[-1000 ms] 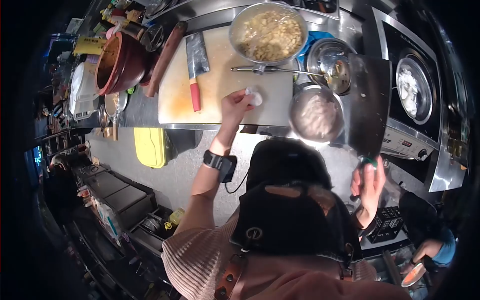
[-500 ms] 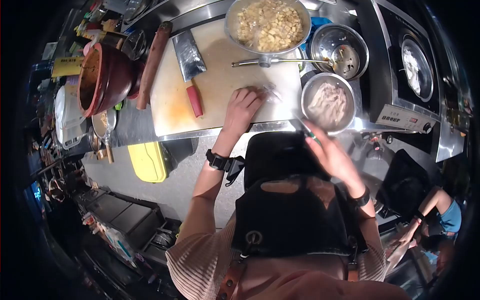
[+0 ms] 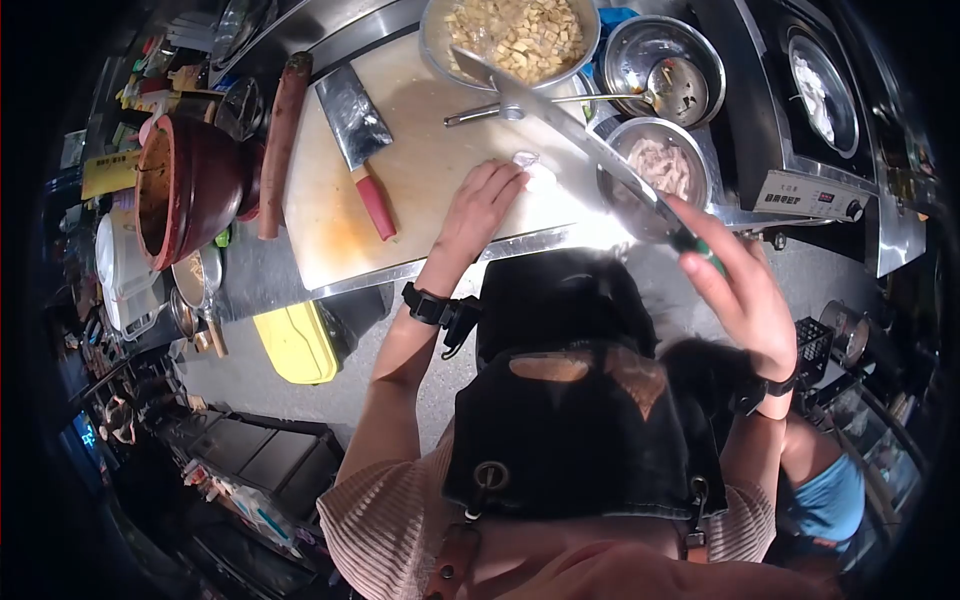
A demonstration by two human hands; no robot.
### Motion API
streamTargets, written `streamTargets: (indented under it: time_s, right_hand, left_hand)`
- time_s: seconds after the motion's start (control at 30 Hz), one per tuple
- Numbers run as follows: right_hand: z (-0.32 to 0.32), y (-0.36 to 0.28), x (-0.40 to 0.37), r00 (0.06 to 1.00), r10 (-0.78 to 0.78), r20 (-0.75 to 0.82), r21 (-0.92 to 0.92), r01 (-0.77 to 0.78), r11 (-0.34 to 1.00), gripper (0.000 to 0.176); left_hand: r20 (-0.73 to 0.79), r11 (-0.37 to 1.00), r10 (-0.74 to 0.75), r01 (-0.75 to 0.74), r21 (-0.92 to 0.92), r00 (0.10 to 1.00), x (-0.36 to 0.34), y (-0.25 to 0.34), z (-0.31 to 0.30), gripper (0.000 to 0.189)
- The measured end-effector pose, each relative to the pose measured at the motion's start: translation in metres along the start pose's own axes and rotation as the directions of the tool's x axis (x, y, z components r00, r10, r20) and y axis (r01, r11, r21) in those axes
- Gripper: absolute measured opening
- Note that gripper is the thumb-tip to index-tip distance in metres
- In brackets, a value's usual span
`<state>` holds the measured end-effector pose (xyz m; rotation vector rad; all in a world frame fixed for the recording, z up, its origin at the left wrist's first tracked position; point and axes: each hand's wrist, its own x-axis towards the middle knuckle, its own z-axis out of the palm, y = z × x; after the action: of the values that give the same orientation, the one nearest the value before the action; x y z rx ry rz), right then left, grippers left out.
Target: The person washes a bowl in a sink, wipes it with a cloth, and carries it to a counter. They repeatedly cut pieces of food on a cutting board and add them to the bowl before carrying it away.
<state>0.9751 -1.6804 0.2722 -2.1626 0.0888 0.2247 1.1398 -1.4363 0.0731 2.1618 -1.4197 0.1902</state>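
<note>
My right hand is closed round the dark green handle of a long kitchen knife. Its blade is raised over the right side of the white cutting board, crossing in front of the bowls. On the board rests my left hand, fingers together and bent, tips pressed down; what lies beneath them is hidden. Just beyond those fingertips is a small pale, purplish piece, too small to name. A cleaver with a red handle lies farther left on the board.
Behind the board stands a pan of diced pale food. To the right are a steel bowl with a ladle, a bowl of pale strips and a cooker. A mortar and pestle sit left. Another person's leg shows behind.
My right hand has risen and shifted right, bringing the knife blade up above the board. My left hand stays on the board. The other person at lower right has moved.
</note>
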Motion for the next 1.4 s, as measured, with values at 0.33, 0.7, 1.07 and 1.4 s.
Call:
streamTargets:
  time_s: [0.33, 0.7, 1.07, 1.4]
  right_hand:
    - [0.069, 0.069, 0.013, 0.996, -0.070, 0.049, -0.091, 0.074, 0.993, 0.040]
    - [0.056, 0.063, 0.010, 0.977, 0.118, 0.177, -0.087, -0.103, 0.991, 0.042]
    - [0.065, 0.059, 0.030, 0.992, 0.008, 0.127, -0.132, 0.009, 0.991, 0.041]
    - [0.072, 0.056, 0.024, 0.997, 0.017, 0.077, -0.144, -0.005, 0.990, 0.041]
  left_hand:
    - [-0.086, 0.998, -0.005, 0.010, 0.056, 0.996, -0.007, 0.006, 0.010, 0.025]
    - [-0.165, 0.998, -0.050, 0.046, -0.030, 0.985, -0.008, 0.003, 0.020, 0.014]
    - [-0.142, 0.989, -0.134, 0.123, -0.083, 0.981, -0.005, 0.004, 0.015, 0.016]
    - [-0.144, 0.992, -0.110, 0.099, -0.079, 0.983, -0.009, -0.002, 0.020, 0.022]
